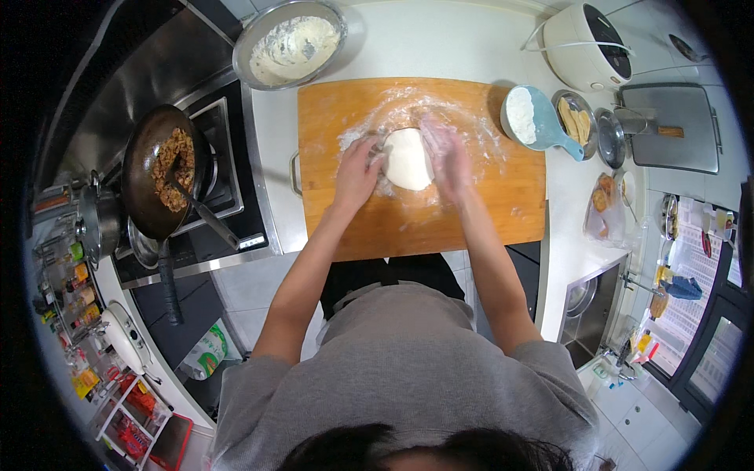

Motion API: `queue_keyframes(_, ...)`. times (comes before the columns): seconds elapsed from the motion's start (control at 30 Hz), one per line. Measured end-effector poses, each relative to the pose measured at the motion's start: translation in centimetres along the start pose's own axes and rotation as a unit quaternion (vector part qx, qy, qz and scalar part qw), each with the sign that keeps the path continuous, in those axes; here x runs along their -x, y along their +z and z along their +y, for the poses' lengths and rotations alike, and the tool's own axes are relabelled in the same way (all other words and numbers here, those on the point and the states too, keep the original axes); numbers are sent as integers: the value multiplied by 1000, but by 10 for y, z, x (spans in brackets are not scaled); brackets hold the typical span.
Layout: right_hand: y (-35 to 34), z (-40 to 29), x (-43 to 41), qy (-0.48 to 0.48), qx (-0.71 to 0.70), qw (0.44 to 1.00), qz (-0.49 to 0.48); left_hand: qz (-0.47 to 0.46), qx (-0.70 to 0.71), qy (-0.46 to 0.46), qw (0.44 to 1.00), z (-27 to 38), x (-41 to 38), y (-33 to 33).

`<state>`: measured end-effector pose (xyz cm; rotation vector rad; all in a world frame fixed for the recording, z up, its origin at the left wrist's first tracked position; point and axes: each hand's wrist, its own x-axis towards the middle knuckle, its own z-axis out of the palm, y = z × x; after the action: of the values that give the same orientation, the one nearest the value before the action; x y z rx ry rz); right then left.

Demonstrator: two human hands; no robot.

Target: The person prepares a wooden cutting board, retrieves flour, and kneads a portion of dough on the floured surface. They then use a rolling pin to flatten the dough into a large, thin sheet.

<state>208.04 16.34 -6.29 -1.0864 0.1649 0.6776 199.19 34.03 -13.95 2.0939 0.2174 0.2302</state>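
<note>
A smooth white lump of dough [408, 160] lies on a floured wooden cutting board [353, 226]. My left hand [358, 171] is at the dough's left side, its fingers slightly curled and its fingertips beside the edge. At the right side is my right hand [449, 156], blurred by motion, with flour on its fingers. Whether the right fingers touch the dough is unclear. Loose flour is spread over the board around and beyond the dough. Near the board's top right corner, a light blue scoop [548, 118] holds white flour.
A metal bowl [240, 56] with flour residue stands behind the board. Left is a wok [138, 176] with browned food and a ladle, on a stove. To the right are a rice cooker [580, 50], small metal dishes, a plastic bag of food [602, 215] and a sink [598, 318].
</note>
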Motion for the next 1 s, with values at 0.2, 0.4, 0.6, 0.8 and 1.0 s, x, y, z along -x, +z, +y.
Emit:
queue_keyframes(0.2,-43,-8,20,-36,-373,925,-65,-46,-146,-33,988,20,-29,38)
queue_keyframes(0.4,-51,-7,24,-61,-267,961,25,-84,117,-68,987,53,-21,16)
queue_keyframes(0.6,-81,10,16,-28,-118,989,89,-67,89,6,994,72,0,-19)
queue_keyframes(0.8,-41,34,7,6,15,999,48,5,-65,36,997,-4,-5,8)
queue_keyframes(1.0,-33,55,-6,50,61,996,31,-8,-23,-50,998,-7,-5,9)
